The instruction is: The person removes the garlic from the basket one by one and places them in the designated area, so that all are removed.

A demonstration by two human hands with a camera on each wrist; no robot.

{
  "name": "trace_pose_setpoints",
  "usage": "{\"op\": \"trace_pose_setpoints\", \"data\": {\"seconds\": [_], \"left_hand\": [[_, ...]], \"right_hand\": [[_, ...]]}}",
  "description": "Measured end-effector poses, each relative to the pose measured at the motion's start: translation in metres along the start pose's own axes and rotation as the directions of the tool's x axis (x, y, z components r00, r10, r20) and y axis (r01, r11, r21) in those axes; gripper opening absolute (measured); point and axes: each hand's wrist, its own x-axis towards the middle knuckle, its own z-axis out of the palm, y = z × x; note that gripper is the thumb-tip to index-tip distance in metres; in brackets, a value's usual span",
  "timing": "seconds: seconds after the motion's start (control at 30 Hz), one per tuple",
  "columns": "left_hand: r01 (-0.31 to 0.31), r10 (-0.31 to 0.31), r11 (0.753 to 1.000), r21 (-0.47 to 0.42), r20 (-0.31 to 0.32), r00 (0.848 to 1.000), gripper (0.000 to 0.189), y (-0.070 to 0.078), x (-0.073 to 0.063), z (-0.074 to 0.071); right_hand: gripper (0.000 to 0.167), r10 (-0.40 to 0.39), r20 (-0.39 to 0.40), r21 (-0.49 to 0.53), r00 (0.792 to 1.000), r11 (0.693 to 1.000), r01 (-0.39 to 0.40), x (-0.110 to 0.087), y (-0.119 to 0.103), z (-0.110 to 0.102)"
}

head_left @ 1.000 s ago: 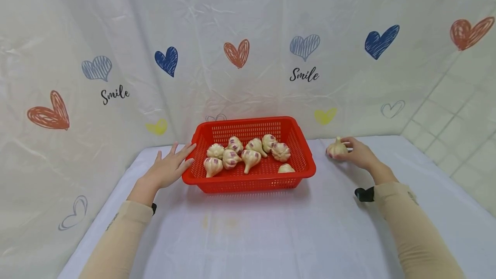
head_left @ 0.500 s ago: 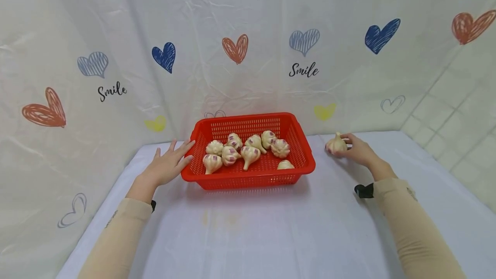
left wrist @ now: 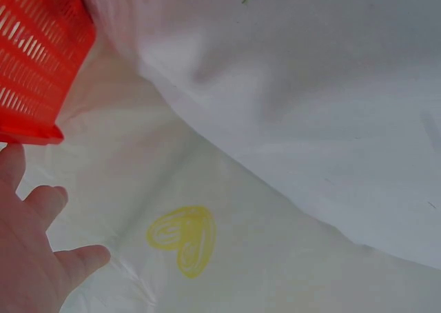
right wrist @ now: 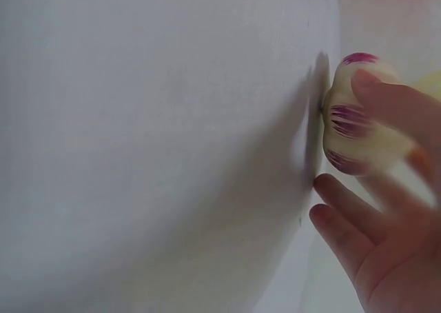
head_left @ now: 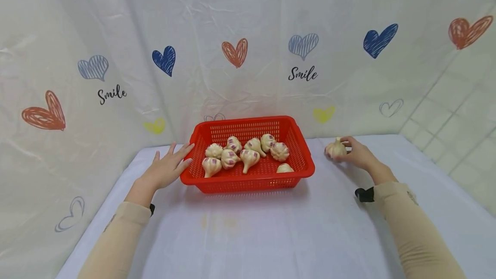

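A red plastic basket (head_left: 248, 180) with slotted walls holds several garlic bulbs (head_left: 249, 158), white with purple streaks. My left hand (head_left: 164, 170) is at the basket's left rim, fingers straight and spread; in the left wrist view a fingertip meets the rim (left wrist: 31, 132). To the right of the basket, one more garlic bulb (head_left: 335, 150) sits upright on the table. My right hand (head_left: 360, 155) pinches this bulb between thumb and fingers. In the right wrist view the thumb lies across the bulb (right wrist: 351, 123), whose base is at the tabletop.
A white cloth covers the table (head_left: 252, 236). Behind it hangs a pale curtain (head_left: 263, 7) printed with hearts and "Smile" lettering, close to the basket's back. A black strap piece (head_left: 364, 194) sticks out from the right wrist.
The head view has tilted slightly up and back down. Both hands, the basket and the garlic bulbs keep their places, with my right hand staying on the lone bulb.
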Motion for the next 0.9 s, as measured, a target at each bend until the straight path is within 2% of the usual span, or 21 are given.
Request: {"op": "trace_pose_setpoints", "data": {"seconds": [0.2, 0.63, 0.9], "left_hand": [[-0.005, 0.005, 1.0, -0.001, -0.009, 1.0, 0.064, 0.0015, -0.0004, -0.001], [-0.015, 0.015, 1.0, -0.005, -0.009, 1.0, 0.068, 0.0007, -0.0002, -0.0004], [-0.002, 0.002, 1.0, -0.017, -0.001, 1.0, 0.064, 0.0009, -0.0018, -0.0001]], "right_hand": [[0.077, 0.016, 0.009, 0.004, 1.0, 1.0, -0.016, -0.0012, 0.0001, -0.0007], [0.068, -0.039, -0.004, -0.02, 0.999, 0.999, 0.039, -0.0026, -0.0024, -0.0003], [0.07, -0.017, 0.023, -0.02, 1.0, 1.0, 0.018, -0.0043, -0.0038, -0.0009]]}}
